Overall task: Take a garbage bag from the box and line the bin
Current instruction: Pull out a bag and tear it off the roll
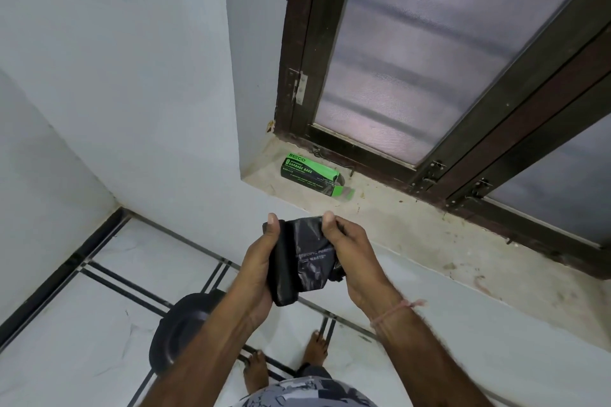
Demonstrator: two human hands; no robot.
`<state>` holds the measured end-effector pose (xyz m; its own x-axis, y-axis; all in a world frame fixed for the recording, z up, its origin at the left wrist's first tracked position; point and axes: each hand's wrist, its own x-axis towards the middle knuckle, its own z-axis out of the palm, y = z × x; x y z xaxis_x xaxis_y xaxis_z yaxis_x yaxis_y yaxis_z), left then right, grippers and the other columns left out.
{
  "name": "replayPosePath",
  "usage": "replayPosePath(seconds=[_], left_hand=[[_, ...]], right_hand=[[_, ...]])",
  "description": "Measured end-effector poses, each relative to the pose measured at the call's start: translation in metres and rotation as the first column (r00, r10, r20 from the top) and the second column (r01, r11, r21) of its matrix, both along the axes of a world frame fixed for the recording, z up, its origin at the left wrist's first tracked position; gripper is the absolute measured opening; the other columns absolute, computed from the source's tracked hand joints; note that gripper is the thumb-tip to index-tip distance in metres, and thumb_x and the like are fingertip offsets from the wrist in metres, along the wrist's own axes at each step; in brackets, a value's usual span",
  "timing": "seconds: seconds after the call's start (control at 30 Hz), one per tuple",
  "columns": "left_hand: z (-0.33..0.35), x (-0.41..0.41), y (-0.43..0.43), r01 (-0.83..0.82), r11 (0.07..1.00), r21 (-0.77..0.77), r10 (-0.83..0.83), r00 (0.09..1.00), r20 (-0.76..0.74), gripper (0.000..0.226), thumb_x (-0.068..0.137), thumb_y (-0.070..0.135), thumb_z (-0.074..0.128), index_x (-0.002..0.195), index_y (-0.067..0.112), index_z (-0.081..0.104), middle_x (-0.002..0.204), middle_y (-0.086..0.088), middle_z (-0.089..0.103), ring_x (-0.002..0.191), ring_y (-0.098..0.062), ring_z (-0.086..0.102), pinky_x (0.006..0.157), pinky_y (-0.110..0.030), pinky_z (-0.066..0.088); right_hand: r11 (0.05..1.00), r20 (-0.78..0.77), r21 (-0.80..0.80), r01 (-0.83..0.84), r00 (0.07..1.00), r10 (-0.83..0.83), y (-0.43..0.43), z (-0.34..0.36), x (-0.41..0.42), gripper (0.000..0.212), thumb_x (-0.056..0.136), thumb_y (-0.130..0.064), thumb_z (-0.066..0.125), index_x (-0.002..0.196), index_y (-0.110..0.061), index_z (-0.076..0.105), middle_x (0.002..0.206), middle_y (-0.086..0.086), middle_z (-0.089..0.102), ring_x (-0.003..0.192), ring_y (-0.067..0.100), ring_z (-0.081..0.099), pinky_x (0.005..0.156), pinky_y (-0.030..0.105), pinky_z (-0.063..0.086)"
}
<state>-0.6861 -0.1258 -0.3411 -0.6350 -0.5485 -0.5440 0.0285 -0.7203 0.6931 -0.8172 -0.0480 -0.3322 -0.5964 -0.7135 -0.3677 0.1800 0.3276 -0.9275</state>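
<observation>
A black roll of garbage bags (299, 261) is held in front of me, partly unrolled, with pale print on its outer sheet. My left hand (261, 264) grips the rolled part, thumb on top. My right hand (350, 251) pinches the loose edge of the outer bag at the upper right. The green and black garbage bag box (309, 175) lies on the stone window sill (413, 228) beyond my hands, its right end flap open. The black bin (180, 330) stands on the floor below my left forearm, which hides part of it.
A dark-framed window with frosted panes (413, 53) rises above the sill. A white wall (115, 92) fills the left side. The floor is white tile with black stripes (109, 284). My bare feet (284, 360) stand to the right of the bin.
</observation>
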Motion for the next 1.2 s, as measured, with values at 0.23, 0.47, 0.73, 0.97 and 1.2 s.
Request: replayPosePath(seconds=[0.23, 0.47, 0.73, 0.97, 1.2], left_hand=[[0.001, -0.001, 0.003, 0.002, 1.0, -0.008, -0.002, 1.0, 0.028, 0.069, 0.098, 0.066, 0.043, 0.125, 0.01, 0.072, 0.119, -0.019, 0.077, 0.111, -0.037, 0.074, 0.093, -0.047, 0.06], [0.0, -0.003, 0.005, 0.01, 1.0, 0.023, -0.01, 1.0, 0.024, 0.068, 0.097, 0.068, 0.042, 0.117, 0.012, 0.076, 0.114, -0.017, 0.079, 0.104, -0.032, 0.076, 0.09, -0.043, 0.059], [0.002, -0.002, 0.006, 0.022, 1.0, -0.012, -0.022, 0.999, 0.025, 0.07, 0.098, 0.066, 0.043, 0.123, 0.008, 0.073, 0.118, -0.021, 0.076, 0.109, -0.038, 0.074, 0.093, -0.054, 0.059], [0.0, -0.002, 0.005, 0.03, 0.999, -0.02, -0.029, 0.999, 0.02, 0.063, 0.103, 0.058, 0.042, 0.123, 0.006, 0.073, 0.119, -0.022, 0.076, 0.107, -0.035, 0.075, 0.084, -0.044, 0.059], [0.0, -0.007, 0.005, -0.032, 0.999, -0.041, 0.034, 0.999, 0.035, 0.065, 0.093, 0.055, 0.058, 0.125, -0.001, 0.068, 0.119, -0.026, 0.074, 0.11, -0.044, 0.072, 0.097, -0.058, 0.057]], right_hand=[[0.999, -0.031, 0.042, -0.008, 0.999, 0.009, 0.004, -0.002, 0.0, 0.022, 0.103, -0.021, 0.067, 0.086, -0.008, 0.06, 0.06, -0.003, 0.056, 0.047, 0.01, 0.048, 0.04, 0.018, 0.037], [0.997, -0.028, 0.037, 0.068, 0.997, -0.067, 0.002, -0.004, -0.001, 0.026, 0.11, -0.011, 0.049, 0.104, -0.007, 0.074, 0.081, 0.003, 0.07, 0.056, 0.006, 0.058, 0.046, 0.019, 0.043], [1.0, 0.035, 0.019, -0.014, 0.999, 0.014, 0.006, 0.0, 0.001, 0.027, 0.094, -0.021, 0.077, 0.095, 0.005, 0.072, 0.055, 0.0, 0.06, 0.035, 0.009, 0.043, 0.039, 0.017, 0.026], [0.997, 0.053, -0.064, 0.05, 0.997, -0.047, 0.007, 0.0, 0.001, 0.018, 0.095, -0.01, 0.074, 0.098, 0.008, 0.075, 0.06, 0.0, 0.066, 0.039, 0.006, 0.052, 0.037, 0.015, 0.035], [0.991, 0.041, -0.075, 0.108, 0.994, -0.105, 0.007, -0.007, 0.005, 0.014, 0.095, -0.014, 0.075, 0.095, 0.0, 0.077, 0.064, 0.004, 0.066, 0.042, 0.013, 0.052, 0.039, 0.018, 0.035]])
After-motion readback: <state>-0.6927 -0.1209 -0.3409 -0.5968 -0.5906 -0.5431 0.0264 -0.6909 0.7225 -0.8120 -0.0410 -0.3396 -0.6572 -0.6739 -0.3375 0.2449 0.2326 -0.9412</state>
